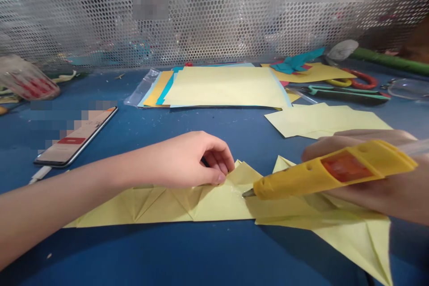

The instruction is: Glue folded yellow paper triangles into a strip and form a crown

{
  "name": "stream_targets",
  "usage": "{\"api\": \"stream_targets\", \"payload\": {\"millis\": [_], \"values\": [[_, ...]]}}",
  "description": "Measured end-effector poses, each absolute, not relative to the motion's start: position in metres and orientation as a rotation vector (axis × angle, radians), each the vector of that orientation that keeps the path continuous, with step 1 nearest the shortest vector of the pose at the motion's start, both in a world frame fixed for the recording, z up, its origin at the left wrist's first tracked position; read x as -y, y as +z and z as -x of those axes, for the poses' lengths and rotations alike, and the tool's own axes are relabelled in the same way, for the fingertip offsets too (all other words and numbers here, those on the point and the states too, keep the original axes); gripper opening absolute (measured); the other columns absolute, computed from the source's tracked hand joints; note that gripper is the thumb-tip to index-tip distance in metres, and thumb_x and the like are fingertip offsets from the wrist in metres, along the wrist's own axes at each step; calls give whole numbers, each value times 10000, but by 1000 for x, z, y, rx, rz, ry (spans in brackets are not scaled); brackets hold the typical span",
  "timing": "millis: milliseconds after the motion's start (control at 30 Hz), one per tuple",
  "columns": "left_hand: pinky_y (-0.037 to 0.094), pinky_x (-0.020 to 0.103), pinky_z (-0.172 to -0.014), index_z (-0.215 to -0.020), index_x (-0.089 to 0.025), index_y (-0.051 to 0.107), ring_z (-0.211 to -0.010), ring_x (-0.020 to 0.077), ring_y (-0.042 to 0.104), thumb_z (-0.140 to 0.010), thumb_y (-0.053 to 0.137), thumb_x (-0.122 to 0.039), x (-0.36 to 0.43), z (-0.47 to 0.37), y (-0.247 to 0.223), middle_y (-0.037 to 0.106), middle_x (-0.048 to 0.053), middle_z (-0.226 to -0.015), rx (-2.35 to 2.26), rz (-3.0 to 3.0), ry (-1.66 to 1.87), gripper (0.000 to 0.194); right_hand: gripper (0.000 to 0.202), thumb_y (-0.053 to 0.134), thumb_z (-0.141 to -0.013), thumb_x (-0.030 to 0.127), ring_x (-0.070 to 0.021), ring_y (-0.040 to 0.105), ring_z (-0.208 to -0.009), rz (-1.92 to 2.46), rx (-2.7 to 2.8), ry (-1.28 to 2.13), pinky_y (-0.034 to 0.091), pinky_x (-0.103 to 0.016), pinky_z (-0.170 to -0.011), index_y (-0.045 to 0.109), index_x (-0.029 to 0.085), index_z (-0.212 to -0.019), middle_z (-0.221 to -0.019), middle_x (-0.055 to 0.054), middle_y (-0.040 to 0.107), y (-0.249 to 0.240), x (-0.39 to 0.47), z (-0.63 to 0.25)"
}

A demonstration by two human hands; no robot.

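Note:
A strip of folded pale yellow paper [164, 205] lies along the front of the blue table. My left hand [208, 161] pinches the upper edge of the paper between thumb and fingers. On the right, my right hand [358, 192] is wrapped round a yellow hot glue gun [298, 178] with an orange window. The metal nozzle [249, 193] points left and meets the paper just right of my left fingertips, where a clear shiny patch shows. More folded yellow paper [362, 241] sticks out below the right hand, whose fingers are partly behind the gun.
Coloured paper sheets [224, 87] are stacked at the back. Cut yellow pieces [321, 120] lie right of them, near a green-edged cutter [348, 94] and scissors [363, 79]. A phone [78, 138] with a cable is on the left. A perforated metal panel [214, 18] closes the back.

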State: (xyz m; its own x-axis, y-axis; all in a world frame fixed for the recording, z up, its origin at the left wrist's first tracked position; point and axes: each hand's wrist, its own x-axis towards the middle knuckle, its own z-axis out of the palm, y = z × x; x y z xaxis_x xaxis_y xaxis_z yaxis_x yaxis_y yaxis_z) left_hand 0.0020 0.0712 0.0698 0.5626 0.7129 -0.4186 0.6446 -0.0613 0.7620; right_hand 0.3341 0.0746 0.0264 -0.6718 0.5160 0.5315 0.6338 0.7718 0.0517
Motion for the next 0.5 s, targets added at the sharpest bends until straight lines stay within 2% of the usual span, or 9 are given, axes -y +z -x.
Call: {"api": "stream_targets", "payload": {"millis": [200, 333, 500], "values": [[530, 176, -712, -938, -253, 748, -805, 86, 706, -903, 769, -219, -72, -3, 72, 752, -82, -899, -1135, -1762, 73, 52, 354, 489, -1089, 585, -154, 687, -573, 851, 2537, -300, 488, -311, -510, 708, 326, -988, -811, 43, 784, 20, -82, -350], [532, 186, -716, -960, -259, 754, -812, 93, 711, -910, 767, -234, -72, -2, 72, 759, -79, -908, -1139, -1759, 62, 57, 353, 509, -1072, 601, -181, 709, -636, 874, 2505, -256, 514, -332, -553, 735, 336, -1014, -877, 24, 799, 20, -82, -348], [533, 190, -718, -962, -265, 759, -812, 97, 706, -906, 771, -259, -72, -2, 70, 767, -76, -916, -1139, -1776, 68, 57, 313, 547, -1066, 536, -159, 656, -537, 854, 2553, -121, 485, -318, -501, 757, 337, -950, -761, 28, 763, 22, -81, -350]]}}
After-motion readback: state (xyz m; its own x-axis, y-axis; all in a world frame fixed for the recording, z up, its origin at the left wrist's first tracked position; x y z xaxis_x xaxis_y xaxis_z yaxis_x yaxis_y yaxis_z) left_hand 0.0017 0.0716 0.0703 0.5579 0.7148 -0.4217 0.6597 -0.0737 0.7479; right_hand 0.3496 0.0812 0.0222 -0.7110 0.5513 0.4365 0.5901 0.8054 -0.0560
